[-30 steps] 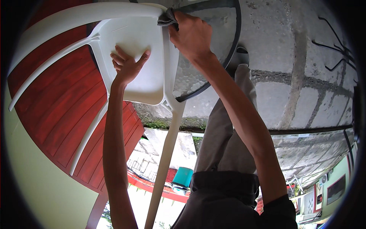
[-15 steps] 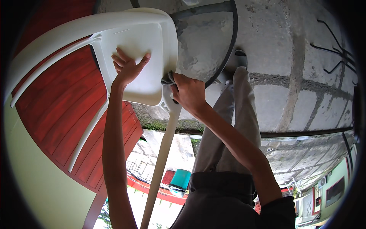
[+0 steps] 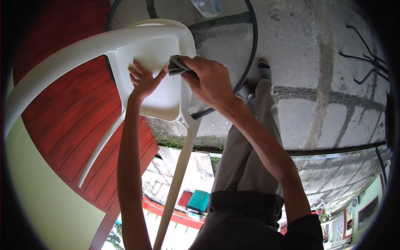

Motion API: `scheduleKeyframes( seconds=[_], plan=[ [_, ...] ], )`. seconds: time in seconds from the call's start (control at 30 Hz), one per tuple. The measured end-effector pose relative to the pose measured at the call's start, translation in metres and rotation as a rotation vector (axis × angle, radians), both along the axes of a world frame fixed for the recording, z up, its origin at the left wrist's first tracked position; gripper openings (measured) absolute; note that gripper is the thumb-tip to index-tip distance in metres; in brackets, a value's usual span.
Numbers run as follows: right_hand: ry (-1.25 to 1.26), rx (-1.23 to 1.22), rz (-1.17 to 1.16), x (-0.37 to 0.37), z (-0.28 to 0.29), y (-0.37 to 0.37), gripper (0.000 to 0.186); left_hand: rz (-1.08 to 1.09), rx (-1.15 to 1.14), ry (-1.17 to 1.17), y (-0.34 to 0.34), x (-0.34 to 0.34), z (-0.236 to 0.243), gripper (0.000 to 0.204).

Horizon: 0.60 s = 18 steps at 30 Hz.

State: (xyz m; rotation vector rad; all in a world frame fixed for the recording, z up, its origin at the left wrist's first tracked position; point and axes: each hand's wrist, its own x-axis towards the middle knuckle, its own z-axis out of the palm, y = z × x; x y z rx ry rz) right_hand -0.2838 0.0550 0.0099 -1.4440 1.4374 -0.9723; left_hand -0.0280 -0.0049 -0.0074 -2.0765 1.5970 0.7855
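A white plastic chair (image 3: 162, 102) is tipped over, its legs pointing outward, against a round glass table (image 3: 253, 46) with a dark rim. My left hand (image 3: 144, 83) rests on the chair's flat panel, fingers spread and holding nothing. Bunched between the fingers of my right hand (image 3: 211, 81) is a dark grey cloth (image 3: 177, 66). It is held over the panel, close to the left thumb; whether it touches the panel I cannot tell.
A clear plastic container (image 3: 207, 7) sits on the glass at the top. A black metal frame (image 3: 373, 60) with thin prongs stands on the stone paving at the right. Red boards (image 3: 75, 121) rise at the left. A teal bucket (image 3: 197, 201) shows in the background.
My right hand has moved up and left with the cloth, from the chair's side edge to over the panel. The chair and my left hand appear slightly lower and further right in view.
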Motion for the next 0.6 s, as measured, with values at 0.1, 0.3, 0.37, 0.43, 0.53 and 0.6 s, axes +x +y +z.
scheduleKeyframes(
  seconds=[0.1,0.3,0.37,0.43,0.53,0.6],
  plan=[
    [0.211,-0.089,0.002,-0.001,0.000,-0.044,0.030,0.014,-0.012,-0.009,-0.001,0.000,-0.001,0.151],
    [0.417,-0.087,0.184,0.009,-0.018,-0.049,0.024,0.031,-0.024,-0.014,-0.001,-0.001,-0.002,0.150],
    [0.379,-0.060,0.231,0.017,-0.019,-0.025,0.024,0.050,-0.023,-0.013,0.001,-0.002,-0.003,0.150],
    [0.286,-0.026,0.280,0.027,-0.015,0.005,0.025,0.052,-0.066,0.014,0.003,-0.004,-0.003,0.150],
    [0.161,0.066,0.369,0.042,-0.009,0.049,0.024,0.088,-0.040,0.029,0.003,-0.006,-0.001,0.150],
    [0.086,0.199,0.527,0.049,-0.006,0.072,0.021,0.086,-0.007,0.018,0.003,-0.007,0.001,0.151]
  ],
)
